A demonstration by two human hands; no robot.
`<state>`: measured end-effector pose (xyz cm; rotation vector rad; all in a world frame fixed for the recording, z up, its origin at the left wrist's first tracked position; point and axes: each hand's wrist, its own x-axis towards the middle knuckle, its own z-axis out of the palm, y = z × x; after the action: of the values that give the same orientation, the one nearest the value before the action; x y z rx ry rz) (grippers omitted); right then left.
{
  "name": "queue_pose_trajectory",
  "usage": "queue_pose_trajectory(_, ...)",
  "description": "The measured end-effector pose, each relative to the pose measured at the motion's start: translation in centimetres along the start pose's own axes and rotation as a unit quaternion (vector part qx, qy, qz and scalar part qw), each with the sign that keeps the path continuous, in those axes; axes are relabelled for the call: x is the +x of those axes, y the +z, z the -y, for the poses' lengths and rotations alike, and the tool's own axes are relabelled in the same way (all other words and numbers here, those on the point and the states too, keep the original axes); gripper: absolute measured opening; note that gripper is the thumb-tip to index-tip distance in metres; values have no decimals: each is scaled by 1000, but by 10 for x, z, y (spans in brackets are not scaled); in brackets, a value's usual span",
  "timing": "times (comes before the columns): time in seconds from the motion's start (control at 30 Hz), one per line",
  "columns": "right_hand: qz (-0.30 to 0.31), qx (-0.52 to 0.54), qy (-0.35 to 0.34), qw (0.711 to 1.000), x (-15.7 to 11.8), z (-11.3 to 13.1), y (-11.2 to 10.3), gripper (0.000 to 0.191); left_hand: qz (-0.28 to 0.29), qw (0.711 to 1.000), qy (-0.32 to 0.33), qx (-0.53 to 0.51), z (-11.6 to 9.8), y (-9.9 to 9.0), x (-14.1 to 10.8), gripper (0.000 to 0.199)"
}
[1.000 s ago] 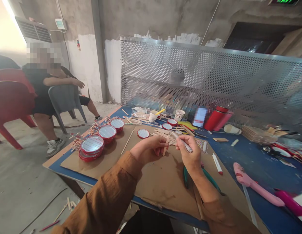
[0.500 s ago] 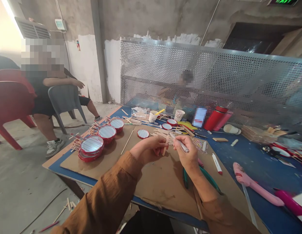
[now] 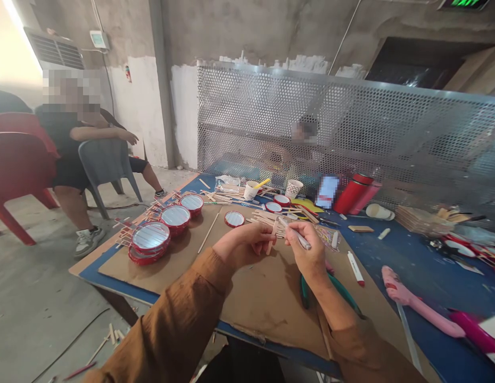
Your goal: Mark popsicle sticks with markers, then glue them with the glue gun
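Note:
My left hand point(image 3: 253, 240) pinches a short wooden stick point(image 3: 272, 239) upright above the cardboard sheet point(image 3: 255, 303). Just right of it, my right hand point(image 3: 307, 250) holds a white pen point(image 3: 298, 238), its tip near the stick's upper end. Behind both hands lies a pile of loose wooden sticks point(image 3: 263, 218) beside a small red-rimmed disc point(image 3: 234, 218). Green-handled pliers point(image 3: 343, 292) lie partly under my right forearm. A white marker with a red end point(image 3: 355, 268) rests to the right.
Red-rimmed round pieces point(image 3: 150, 237) with sticks stand at the left. Paper cups point(image 3: 294, 188) and a red bottle point(image 3: 353, 193) are at the back. A pink glue gun point(image 3: 421, 308) lies right. A seated person point(image 3: 83, 133) is beyond the table, left.
My right hand and the pen have shifted very slightly right, away from the stick. My left hand keeps its hold in the same place.

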<state>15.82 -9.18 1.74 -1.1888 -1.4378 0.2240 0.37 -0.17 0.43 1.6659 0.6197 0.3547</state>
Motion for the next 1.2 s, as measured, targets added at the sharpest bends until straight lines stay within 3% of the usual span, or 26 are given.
queue_pose_trajectory(0.37,-17,17,-8,1000,0,2,-5,23,1,999,15,-46,2,3,-1,28)
queue_pose_trajectory(0.6,-1,6,-8,1000,0,-1,-2,20,-8,999,24,-26,0,3,-5,23)
queue_pose_trajectory(0.77,7,5,-12,1000,-1,-1,-2,20,28,999,9,27,-2,-1,-1,30)
queue_pose_trajectory(0.9,-16,21,-7,1000,0,0,-3,20,29,999,12,33,-3,-2,0,26)
queue_pose_trajectory(1.2,14,-5,-10,1000,-1,-2,-3,18,25,999,14,32,-6,-1,-3,27)
